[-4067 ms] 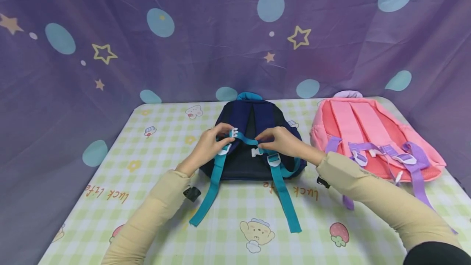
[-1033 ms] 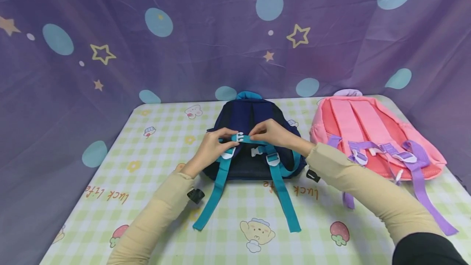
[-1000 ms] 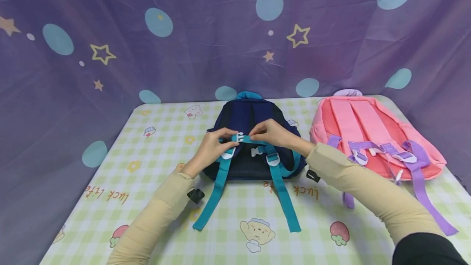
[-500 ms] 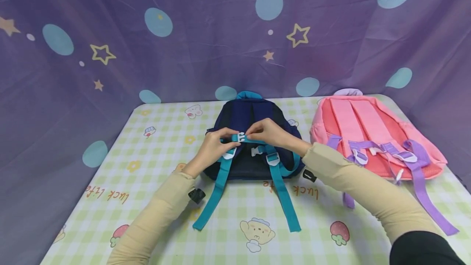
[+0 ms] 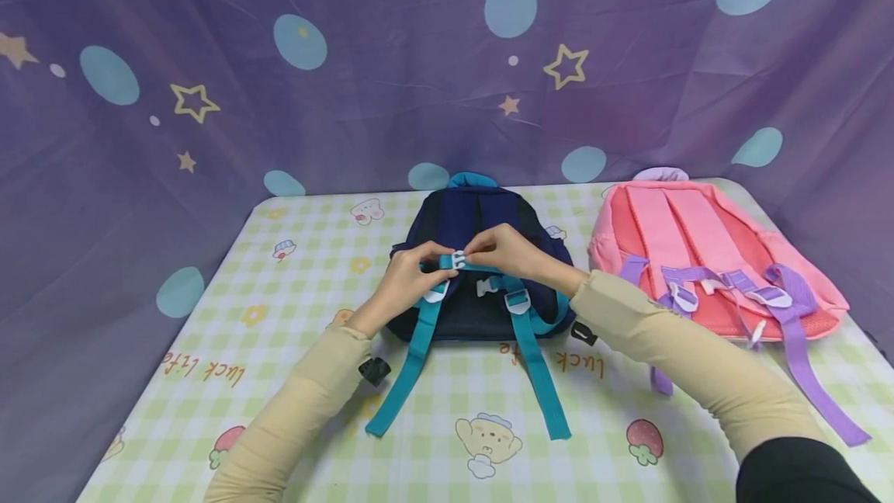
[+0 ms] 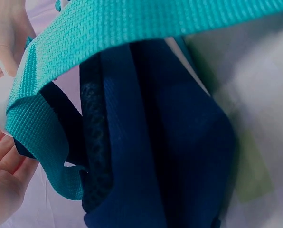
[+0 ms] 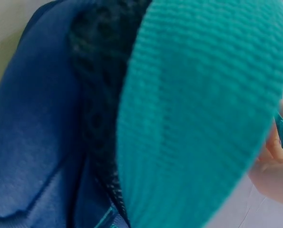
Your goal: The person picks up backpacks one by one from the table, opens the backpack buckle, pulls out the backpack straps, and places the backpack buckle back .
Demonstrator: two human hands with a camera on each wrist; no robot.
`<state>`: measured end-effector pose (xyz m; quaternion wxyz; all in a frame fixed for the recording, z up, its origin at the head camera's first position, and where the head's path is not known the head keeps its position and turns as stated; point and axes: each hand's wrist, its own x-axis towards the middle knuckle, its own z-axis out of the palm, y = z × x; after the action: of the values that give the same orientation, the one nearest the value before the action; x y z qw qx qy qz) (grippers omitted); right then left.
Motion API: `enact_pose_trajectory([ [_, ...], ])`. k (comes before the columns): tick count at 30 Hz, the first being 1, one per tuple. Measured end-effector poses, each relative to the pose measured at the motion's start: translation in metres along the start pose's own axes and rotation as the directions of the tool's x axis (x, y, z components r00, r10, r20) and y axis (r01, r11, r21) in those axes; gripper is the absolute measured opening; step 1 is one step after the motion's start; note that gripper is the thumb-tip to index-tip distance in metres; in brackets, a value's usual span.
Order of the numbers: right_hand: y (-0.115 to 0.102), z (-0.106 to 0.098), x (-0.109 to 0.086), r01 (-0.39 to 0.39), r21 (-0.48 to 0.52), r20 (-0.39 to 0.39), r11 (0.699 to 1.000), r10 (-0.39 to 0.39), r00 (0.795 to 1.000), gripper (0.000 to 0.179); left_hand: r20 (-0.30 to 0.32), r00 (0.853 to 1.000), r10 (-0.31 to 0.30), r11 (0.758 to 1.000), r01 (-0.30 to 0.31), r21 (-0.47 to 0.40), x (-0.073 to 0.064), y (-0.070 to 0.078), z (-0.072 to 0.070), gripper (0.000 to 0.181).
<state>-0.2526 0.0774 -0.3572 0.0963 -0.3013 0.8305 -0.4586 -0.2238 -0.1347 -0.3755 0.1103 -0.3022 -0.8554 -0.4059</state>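
My left hand (image 5: 405,279) pinches a white plastic buckle (image 5: 458,260) on a teal webbing strap, fingers above and thumb below. My right hand (image 5: 513,251) pinches the teal strap (image 5: 482,267) directly to the right of this buckle, fingertips right at its edge. Beneath both hands a navy backpack (image 5: 457,216) lies with its shoulder straps up. A white pronged clip (image 5: 485,287) hangs loose on the right strap, close to a white adjuster (image 5: 518,301). In the left wrist view teal webbing (image 6: 132,23) crosses the navy fabric; in the right wrist view webbing (image 7: 198,114) hides much of the work.
A pink backpack (image 5: 670,231) with purple straps lies to the right, its strap end (image 5: 848,431) reaching forward. Two teal strap tails (image 5: 408,379) extend toward me over the checked tablecloth (image 5: 293,425). A purple patterned curtain (image 5: 391,99) hangs behind the table.
Over these seconds both hands came closer together: the left moved slightly right with the buckle, the right shifted left along the strap to the buckle's edge. The backpacks stayed in place.
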Motion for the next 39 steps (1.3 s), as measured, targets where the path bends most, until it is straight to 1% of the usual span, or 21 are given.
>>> enact_pose_trajectory([
  [11,0.003,-0.004,-0.003,-0.023,0.015,0.014,1.000,0.022,1.000,0.021,0.005,1.000,0.018,1.000,-0.018,-0.013,0.000,-0.001,0.000,0.022],
  [20,0.007,-0.011,-0.008,-0.056,-0.001,0.004,0.998,0.056,0.998,0.021,0.010,1.000,-0.001,1.000,0.001,-0.014,-0.001,0.000,-0.001,0.023],
  [26,0.010,-0.013,-0.010,-0.054,-0.019,0.004,0.998,0.055,0.999,0.019,0.015,1.000,-0.023,1.000,0.024,-0.019,-0.002,0.000,-0.002,0.024],
  [31,0.012,-0.014,-0.011,-0.058,-0.022,0.003,0.998,0.058,0.998,0.018,0.014,0.999,-0.030,0.999,0.031,-0.017,-0.003,0.000,-0.002,0.025],
  [39,0.010,-0.012,-0.009,-0.037,0.009,-0.009,0.999,0.037,0.999,0.017,0.014,1.000,-0.027,0.999,0.028,-0.022,-0.002,0.001,0.000,0.025],
])
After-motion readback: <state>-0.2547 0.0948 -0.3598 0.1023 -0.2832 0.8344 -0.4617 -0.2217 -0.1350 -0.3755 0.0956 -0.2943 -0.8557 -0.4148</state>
